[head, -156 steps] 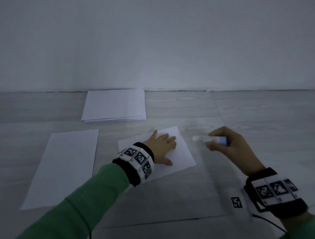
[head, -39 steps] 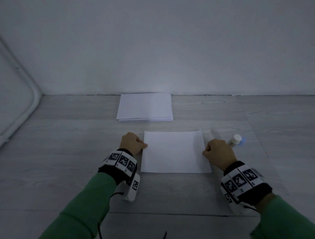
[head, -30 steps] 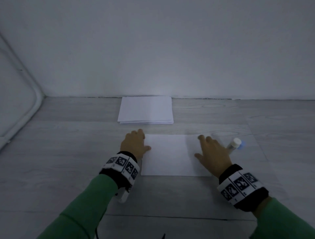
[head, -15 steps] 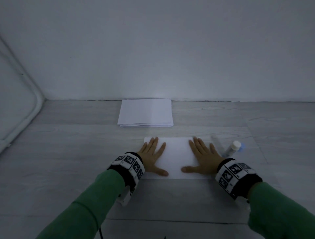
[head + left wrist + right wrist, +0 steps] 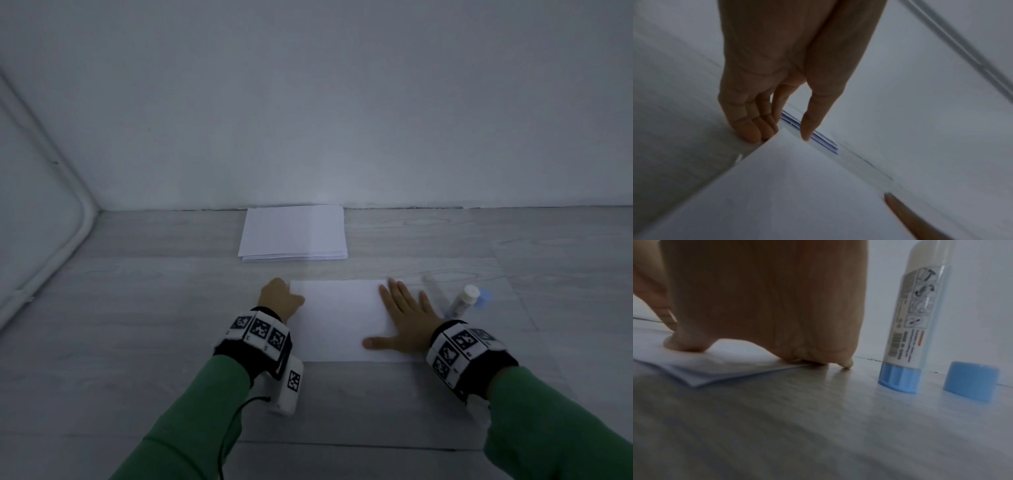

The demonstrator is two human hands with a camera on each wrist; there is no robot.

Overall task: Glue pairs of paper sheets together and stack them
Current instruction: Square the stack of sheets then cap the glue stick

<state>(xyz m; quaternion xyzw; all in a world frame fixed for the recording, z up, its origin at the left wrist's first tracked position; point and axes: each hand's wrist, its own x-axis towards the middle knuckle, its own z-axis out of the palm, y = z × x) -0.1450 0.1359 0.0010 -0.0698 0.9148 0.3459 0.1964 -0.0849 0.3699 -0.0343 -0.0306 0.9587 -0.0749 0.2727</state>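
Our right hand (image 5: 407, 322) lies flat, fingers spread, pressing the sheet's (image 5: 339, 318) 3 o'clock edge. Our left hand (image 5: 279, 298) pinches its 10 o'clock corner, thumb on top. The stack (image 5: 293, 233) sits at 12 o'clock; the glue (image 5: 464, 301) and cap (image 5: 971, 380) at 3.

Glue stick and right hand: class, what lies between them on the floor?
Only bare floor separates the right hand from the upright glue stick; the right wrist view shows it.
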